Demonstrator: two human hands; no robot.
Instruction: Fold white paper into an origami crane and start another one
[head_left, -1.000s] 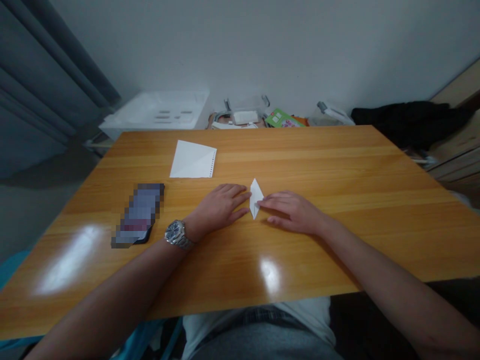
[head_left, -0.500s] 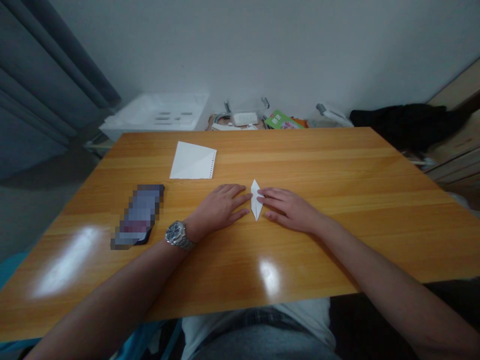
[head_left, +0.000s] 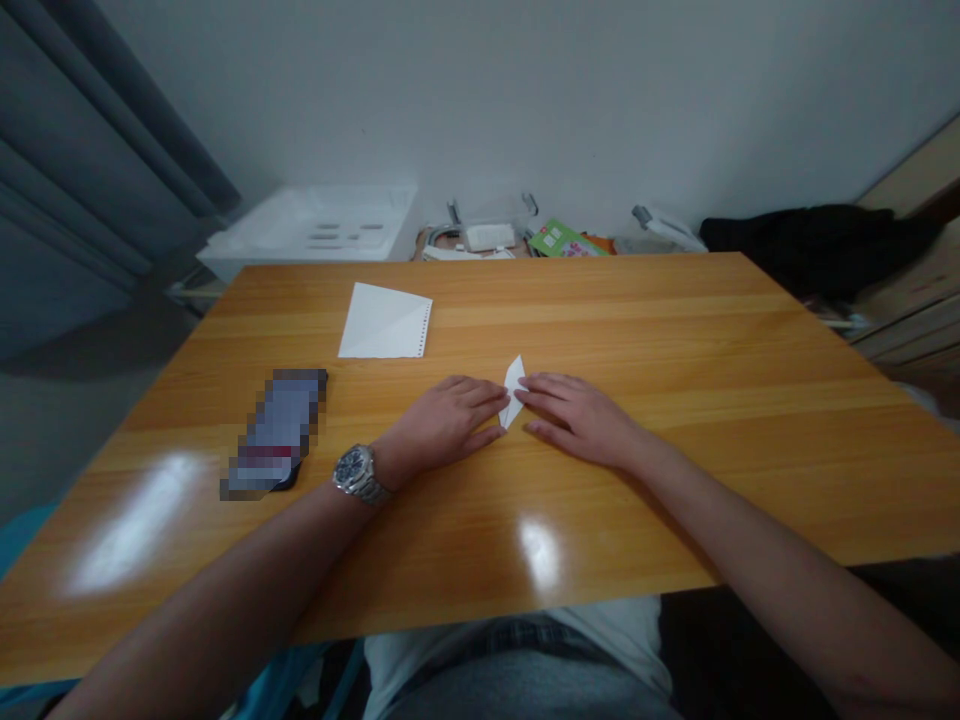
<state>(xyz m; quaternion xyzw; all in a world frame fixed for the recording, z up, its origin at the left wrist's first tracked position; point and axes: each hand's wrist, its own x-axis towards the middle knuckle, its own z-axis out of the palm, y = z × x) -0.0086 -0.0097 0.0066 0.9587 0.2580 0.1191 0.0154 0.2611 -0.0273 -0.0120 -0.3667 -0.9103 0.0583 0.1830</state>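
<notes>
Count on the table (head_left: 675, 330): 1 folded paper (head_left: 514, 388), 1 flat sheet (head_left: 382, 322), 1 phone (head_left: 276, 430).
Hands: 2, namely 1 left hand (head_left: 442, 420) and 1 right hand (head_left: 581, 420).
Wristwatch (head_left: 358, 472): 1.
Behind the table: 1 white tray (head_left: 315, 225), 1 green booklet (head_left: 559, 238).

I am in a room at home: a wooden table (head_left: 675, 330), gray curtains (head_left: 90, 180), and clutter (head_left: 525, 238) by the white wall.
</notes>
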